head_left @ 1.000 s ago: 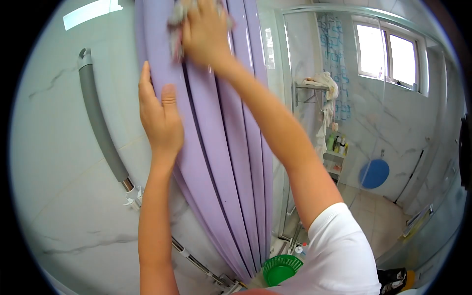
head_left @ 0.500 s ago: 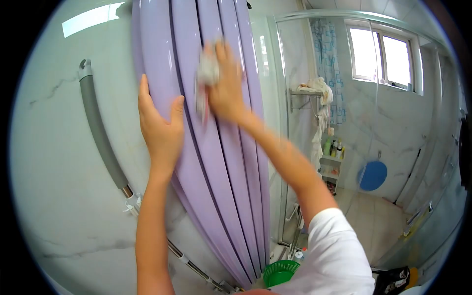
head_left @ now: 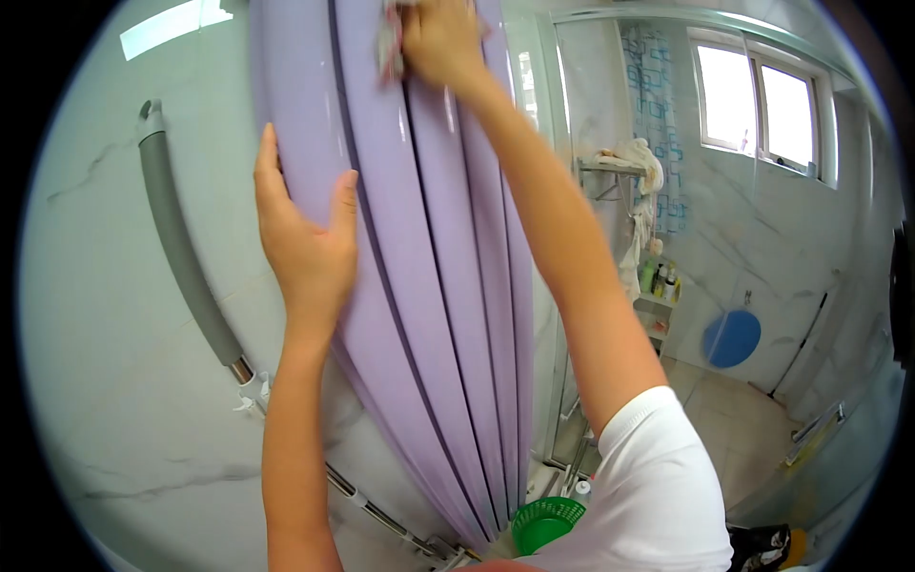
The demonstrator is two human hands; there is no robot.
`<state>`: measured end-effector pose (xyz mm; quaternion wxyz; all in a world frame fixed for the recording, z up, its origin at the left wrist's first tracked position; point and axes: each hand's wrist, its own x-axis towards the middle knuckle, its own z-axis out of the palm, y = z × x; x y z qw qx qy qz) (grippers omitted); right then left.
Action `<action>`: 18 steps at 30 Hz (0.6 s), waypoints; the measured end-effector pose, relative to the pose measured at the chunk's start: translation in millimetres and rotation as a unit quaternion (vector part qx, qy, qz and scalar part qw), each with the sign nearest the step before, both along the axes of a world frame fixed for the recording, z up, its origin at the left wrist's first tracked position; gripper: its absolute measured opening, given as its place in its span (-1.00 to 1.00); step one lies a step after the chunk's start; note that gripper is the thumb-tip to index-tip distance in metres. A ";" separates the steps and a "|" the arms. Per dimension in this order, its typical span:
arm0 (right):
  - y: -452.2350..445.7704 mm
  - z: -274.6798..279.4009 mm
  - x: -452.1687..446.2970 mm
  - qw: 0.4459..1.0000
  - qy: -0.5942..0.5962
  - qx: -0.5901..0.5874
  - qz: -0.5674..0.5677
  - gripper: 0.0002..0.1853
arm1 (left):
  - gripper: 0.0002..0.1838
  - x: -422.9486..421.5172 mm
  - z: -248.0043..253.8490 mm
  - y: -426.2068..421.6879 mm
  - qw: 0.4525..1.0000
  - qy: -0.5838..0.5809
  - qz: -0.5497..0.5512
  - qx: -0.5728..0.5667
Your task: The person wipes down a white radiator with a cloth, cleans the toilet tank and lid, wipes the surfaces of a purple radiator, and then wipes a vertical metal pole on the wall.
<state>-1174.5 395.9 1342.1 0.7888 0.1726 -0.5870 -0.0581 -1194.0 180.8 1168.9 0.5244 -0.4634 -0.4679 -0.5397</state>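
Note:
A tall purple ribbed panel (head_left: 400, 219), glossy with dark gaps between its slats, stands against the tiled wall. Near the top of the frame my right hand (head_left: 440, 43) is closed on a crumpled cloth (head_left: 391, 43), pressed to the slats; part of the cloth is hidden behind the fingers. Lower down, my left hand (head_left: 310, 238) lies flat against the panel's left side, fingers straight and thumb spread, holding nothing.
Left of the panel, a grey-gripped pole (head_left: 186, 248) leans on the marble-look wall. A green plastic basket (head_left: 548, 520) sits on the floor. To the right are a glass shower partition, a bottle shelf (head_left: 658, 300) and a blue round basin-like object (head_left: 732, 338).
My right hand has moved up the slats with the cloth, and that arm is stretched further. The left hand stays on the panel. The view has shifted slightly.

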 end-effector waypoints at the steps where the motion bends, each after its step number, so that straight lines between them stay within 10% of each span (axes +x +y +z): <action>1: -0.7 -46.6 16.9 0.989 -0.136 -0.054 -0.028 -0.38 | -0.22 1.1 -0.1 0.5 1.000 -0.001 0.008 0.001; 7: -26.1 -347.0 49.3 0.966 -0.218 -0.136 0.013 -0.09 | -0.24 7.7 -0.4 0.3 0.999 -0.014 0.029 -0.001; 10: -14.7 -383.5 47.5 0.948 -0.273 -0.161 -0.046 -0.04 | -0.24 10.1 0.1 1.1 1.000 -0.019 0.012 0.000; 15: 39.0 -163.5 17.2 0.986 -0.123 -0.104 -0.028 -0.08 | -0.23 7.9 1.1 -1.4 1.000 -0.025 -0.016 -0.009; 18: 55.1 -1.0 9.7 0.989 -0.019 -0.071 -0.130 -0.46 | -0.22 7.8 0.0 -1.8 0.999 -0.026 -0.026 -0.010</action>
